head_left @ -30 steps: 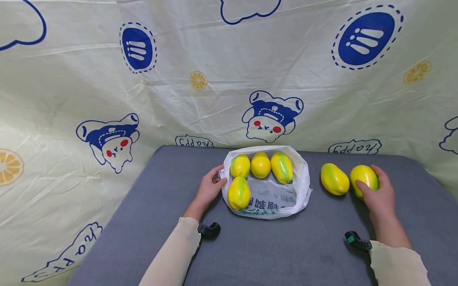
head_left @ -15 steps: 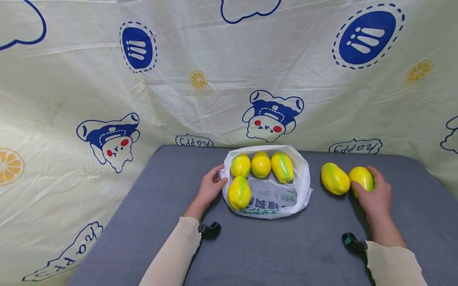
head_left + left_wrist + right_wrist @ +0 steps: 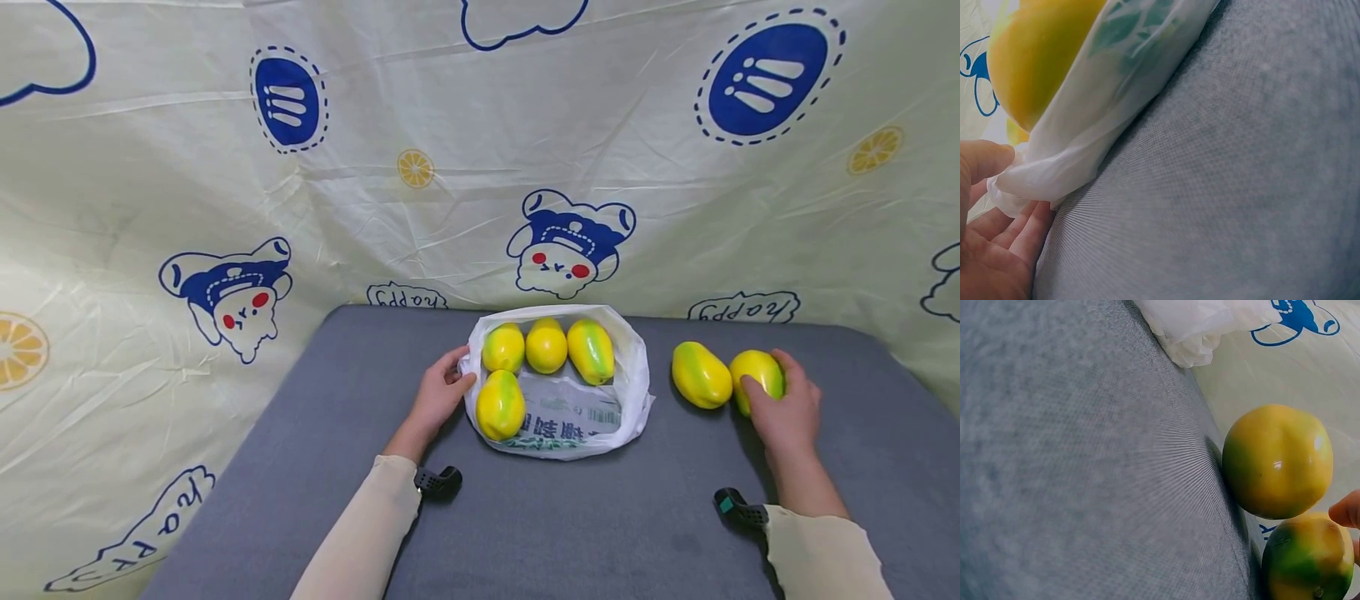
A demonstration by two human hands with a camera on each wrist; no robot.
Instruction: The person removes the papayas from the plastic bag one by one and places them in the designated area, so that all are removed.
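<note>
- The held fruit (image 3: 756, 372), yellow with a green patch, is at the right of the grey table (image 3: 570, 533); whether its underside bears on the surface cannot be told.
- Its skin is glossy, so it probably feels slick; the smooth, rounded form suggests a firm body that would roll if let go. Weight does not show; a hollow model would be light, a real fruit fairly heavy.
- The best hold is probably across the widest part, thumb opposite the fingers, with steady, moderate pressure rather than a pinch at a tapering end.
- The right hand (image 3: 787, 417) has it much that way: thumb along the near left side, fingers curled around the far right side.
- The loose fruit (image 3: 702, 376) lies just beside it, to the left; the head view leaves unclear whether they touch. A knock could set it rolling.
- Left of these is the white plastic bag (image 3: 637, 375), mouth wide, thin and limp; it likely needs holding at the rim.
- The left hand (image 3: 438, 393) does so, thumb and fingers pinching its left edge.
- Inside are four fruits: three along the far side, and the near-left fruit (image 3: 501, 406) by the left hand.
</note>
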